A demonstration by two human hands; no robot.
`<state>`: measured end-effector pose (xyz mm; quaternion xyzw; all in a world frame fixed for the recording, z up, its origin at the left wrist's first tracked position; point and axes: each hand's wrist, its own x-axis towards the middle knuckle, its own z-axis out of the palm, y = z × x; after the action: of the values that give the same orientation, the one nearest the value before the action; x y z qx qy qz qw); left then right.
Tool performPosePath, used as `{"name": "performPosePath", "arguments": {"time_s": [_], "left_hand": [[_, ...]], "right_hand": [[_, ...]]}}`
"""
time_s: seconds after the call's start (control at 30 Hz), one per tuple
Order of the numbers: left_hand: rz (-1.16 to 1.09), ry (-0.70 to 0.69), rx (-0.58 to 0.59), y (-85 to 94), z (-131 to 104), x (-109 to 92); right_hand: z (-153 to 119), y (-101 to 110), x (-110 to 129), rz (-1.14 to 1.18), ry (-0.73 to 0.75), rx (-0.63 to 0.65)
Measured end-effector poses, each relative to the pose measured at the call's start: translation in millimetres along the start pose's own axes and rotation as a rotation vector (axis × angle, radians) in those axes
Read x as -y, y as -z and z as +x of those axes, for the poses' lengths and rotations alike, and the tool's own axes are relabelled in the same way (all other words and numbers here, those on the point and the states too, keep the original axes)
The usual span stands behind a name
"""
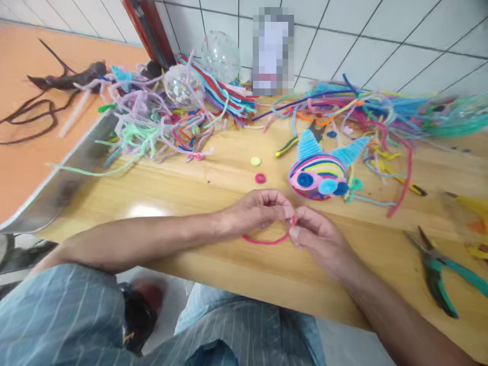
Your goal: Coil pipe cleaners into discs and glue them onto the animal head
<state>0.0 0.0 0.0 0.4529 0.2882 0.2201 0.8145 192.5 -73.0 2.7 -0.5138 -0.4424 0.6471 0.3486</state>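
A thin red-pink pipe cleaner (pixel 267 242) curves in a loop below my fingers, over the wooden table. My left hand (pixel 263 211) is closed, pinching it between thumb and fingertips. Close beside it, nearly touching, my right hand (pixel 314 231) also pinches the pipe cleaner near its end. Behind the hands lie a red-pink coil (pixel 260 178) and a pale yellow coil (pixel 255 161). To their right sits a striped, multicoloured figure (pixel 318 175) with two light blue pointed ears and blue round coils on its front.
Pliers with teal handles (pixel 436 269) lie open at the right. Tangled pipe cleaners (pixel 141 117) fill the back left, and more bundles (pixel 400 109) the back right. Yellow-handled pliers (pixel 287 146) rest behind the figure. A clear ball (pixel 221 56) stands near the tiled wall.
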Motion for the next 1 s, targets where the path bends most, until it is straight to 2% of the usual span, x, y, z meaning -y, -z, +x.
{"name": "performPosePath", "arguments": {"time_s": [0.13, 0.33, 0.53, 0.63, 0.77, 0.83, 0.9, 1.0], "left_hand": [[0.002, -0.034, -0.029, 2.4, -1, -1], [0.071, -0.035, -0.046, 1.2, -1, -5], [0.197, -0.09, -0.011, 3.3, 0, -10], [0.086, -0.044, -0.037, -0.6, -4, -8], [-0.156, 0.043, -0.127, -12.1, -11, 0], [-0.259, 0.057, -0.129, -16.0, -12, 3], [-0.289, 0.064, -0.112, -15.7, -10, 4], [-0.212, 0.041, -0.072, -7.3, -2, -1]], "right_hand": [[-2, -4, 4, 0.02, 0.038, -0.009], [-3, -2, 3, 0.131, 0.004, -0.188], [-1, 4, -2, 0.052, 0.007, -0.181], [-1, 3, -4, 0.042, 0.016, -0.16], [0, -7, -7, 0.08, 0.047, -0.172], [1, -12, -8, 0.125, 0.058, -0.178], [2, -15, -6, 0.189, 0.043, -0.172], [1, -12, -2, 0.26, 0.002, -0.17]]}}
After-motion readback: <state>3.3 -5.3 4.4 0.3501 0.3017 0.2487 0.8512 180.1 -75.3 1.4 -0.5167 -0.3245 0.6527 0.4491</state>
